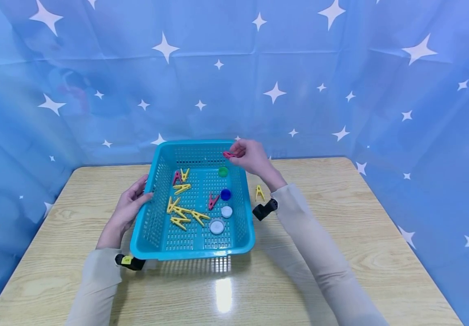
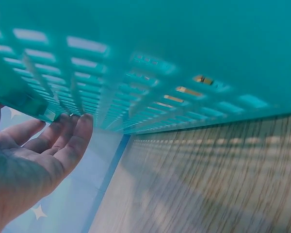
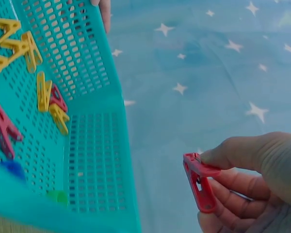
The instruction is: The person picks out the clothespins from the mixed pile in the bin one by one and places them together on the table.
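Observation:
A teal plastic basket [image 1: 193, 255] is held tilted at the table's middle. My left hand [image 1: 131, 201] grips its left rim, thumb over the edge and fingers against the outer wall, as the left wrist view shows. Between thumb and fingers my right hand [image 1: 252, 156] pinches a red clothespin [image 3: 200, 182] over the basket's far right corner. Inside lie several yellow clothespins [image 1: 182, 188], two red ones, a green bottle cap [image 1: 223, 171], a blue cap [image 1: 226, 194] and two white caps [image 1: 217, 226].
One yellow clothespin [image 1: 260, 193] lies on the wooden table [image 1: 340, 203], right of the basket and beneath my right forearm. A blue curtain with white stars [image 1: 218, 90] hangs behind the table and along its sides.

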`<state>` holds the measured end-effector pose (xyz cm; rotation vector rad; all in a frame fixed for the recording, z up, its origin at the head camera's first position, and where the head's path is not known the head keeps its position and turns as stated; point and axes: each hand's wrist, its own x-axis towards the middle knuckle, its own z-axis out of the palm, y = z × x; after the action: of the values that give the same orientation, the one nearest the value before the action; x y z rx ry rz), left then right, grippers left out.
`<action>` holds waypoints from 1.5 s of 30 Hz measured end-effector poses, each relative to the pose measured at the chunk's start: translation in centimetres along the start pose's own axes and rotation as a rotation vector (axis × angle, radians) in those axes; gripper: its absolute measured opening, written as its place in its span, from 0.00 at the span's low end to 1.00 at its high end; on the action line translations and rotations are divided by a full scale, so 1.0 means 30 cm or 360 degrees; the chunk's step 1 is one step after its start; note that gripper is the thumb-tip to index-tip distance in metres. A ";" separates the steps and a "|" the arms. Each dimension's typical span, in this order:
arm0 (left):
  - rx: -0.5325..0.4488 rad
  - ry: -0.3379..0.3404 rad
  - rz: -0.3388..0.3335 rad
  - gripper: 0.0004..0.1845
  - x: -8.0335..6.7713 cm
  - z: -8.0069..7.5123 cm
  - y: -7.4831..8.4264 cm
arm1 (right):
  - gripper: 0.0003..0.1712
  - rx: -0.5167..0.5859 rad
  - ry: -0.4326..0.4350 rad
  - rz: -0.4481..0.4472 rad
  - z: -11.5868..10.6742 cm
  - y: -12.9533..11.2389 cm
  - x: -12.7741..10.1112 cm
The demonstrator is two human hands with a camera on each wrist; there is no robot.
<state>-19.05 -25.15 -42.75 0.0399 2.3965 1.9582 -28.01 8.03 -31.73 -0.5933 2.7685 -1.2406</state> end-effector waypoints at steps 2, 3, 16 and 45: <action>-0.0006 -0.0002 -0.0003 0.34 -0.002 0.001 0.004 | 0.12 0.0000 0.0023 0.0019 -0.016 0.020 -0.007; -0.0008 -0.0005 -0.0002 0.34 -0.002 0.001 0.005 | 0.12 0.0002 0.0030 0.0032 -0.024 0.029 -0.010; -0.0025 -0.0005 0.0006 0.34 0.002 0.001 0.007 | 0.10 -0.0076 0.0154 0.0141 -0.100 0.167 -0.055; -0.0055 -0.0016 -0.0007 0.34 0.003 -0.001 0.010 | 0.13 -0.0052 0.0298 0.0383 -0.082 0.432 -0.141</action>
<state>-19.14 -25.13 -42.45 0.0429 2.3539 1.9925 -28.78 19.14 -39.96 -0.1437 2.9050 -1.2578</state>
